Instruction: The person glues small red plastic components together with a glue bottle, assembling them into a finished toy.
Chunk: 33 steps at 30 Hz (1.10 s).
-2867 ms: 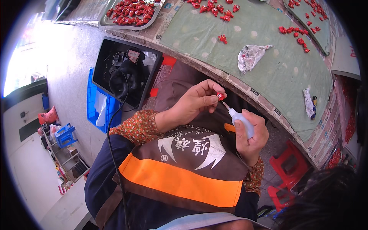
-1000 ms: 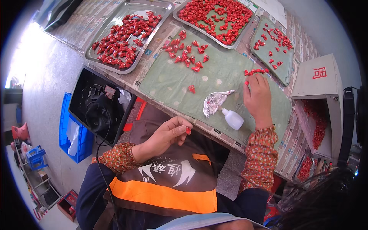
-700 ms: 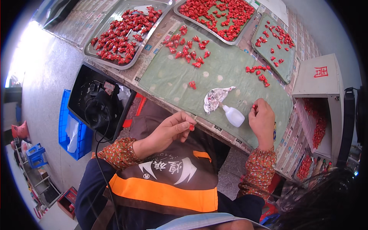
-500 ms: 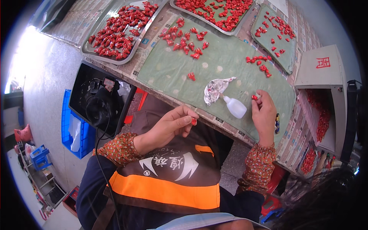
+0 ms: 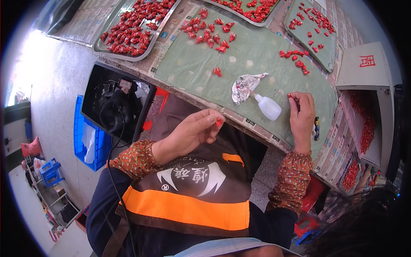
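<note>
My left hand (image 5: 192,130) is at the near edge of the table, above my lap. Its thumb and fingers pinch a small shiny red piece (image 5: 219,122). Over the green mat (image 5: 188,73), my right hand (image 5: 303,115) holds another tiny red piece (image 5: 290,95) between its fingertips. Left of that hand a translucent white squeeze bottle (image 5: 269,108) lies on its side, its nozzle against a crumpled, patterned white cloth or paper (image 5: 244,89). One lone red piece (image 5: 217,72) sits left of it. A row of red pieces (image 5: 295,55) lies beyond my right hand.
Red pieces fill a metal tray (image 5: 96,49) at the far left and another tray (image 5: 269,21) at the back. A green tray (image 5: 329,64) holds more. At right stand a white box (image 5: 361,70) and a dark slim tube (image 5: 316,128). Below the table's left is a black bin (image 5: 90,96).
The whole view has shifted, so the table sits slightly higher and further right. Both hands still pinch their red pieces; the left hand's piece shows more plainly now.
</note>
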Each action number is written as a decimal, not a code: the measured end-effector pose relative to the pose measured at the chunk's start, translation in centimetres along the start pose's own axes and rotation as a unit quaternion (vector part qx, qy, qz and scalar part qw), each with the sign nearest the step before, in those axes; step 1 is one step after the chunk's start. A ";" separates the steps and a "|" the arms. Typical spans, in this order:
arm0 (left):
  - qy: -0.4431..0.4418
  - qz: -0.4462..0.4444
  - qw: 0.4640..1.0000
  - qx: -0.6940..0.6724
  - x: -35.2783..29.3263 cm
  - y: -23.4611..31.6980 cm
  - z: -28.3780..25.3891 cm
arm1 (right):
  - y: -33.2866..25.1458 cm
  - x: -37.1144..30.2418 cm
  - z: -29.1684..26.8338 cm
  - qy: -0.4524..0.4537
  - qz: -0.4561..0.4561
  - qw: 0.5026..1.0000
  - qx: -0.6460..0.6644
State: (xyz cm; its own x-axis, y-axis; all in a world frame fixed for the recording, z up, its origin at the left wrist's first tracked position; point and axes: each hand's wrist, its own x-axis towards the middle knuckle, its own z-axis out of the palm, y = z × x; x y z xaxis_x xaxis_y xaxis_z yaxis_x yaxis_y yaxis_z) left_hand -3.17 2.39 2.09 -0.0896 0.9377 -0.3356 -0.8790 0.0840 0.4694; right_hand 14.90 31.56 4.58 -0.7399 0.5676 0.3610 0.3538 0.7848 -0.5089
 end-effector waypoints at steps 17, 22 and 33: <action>0.030 0.020 0.999 -0.014 0.2 -1.6 1.5 | -13.2 -6.2 1.1 -0.016 0.013 0.976 0.217; 0.036 0.038 0.999 0.014 0.0 -2.1 1.5 | -14.7 -7.3 3.1 -0.008 -0.014 0.980 0.198; 0.043 0.110 0.987 0.108 -0.2 -2.7 1.4 | -15.5 -8.2 3.7 -0.007 -0.027 0.986 0.165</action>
State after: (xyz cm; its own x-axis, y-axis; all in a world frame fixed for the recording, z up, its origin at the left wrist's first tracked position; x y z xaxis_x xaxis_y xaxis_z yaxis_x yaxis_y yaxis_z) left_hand -0.08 2.41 2.06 -0.3140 0.9102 -0.2699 -0.7143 -0.0392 0.6987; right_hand 13.37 13.82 6.66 -0.7608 0.5223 0.3852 0.1098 0.6886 -0.7168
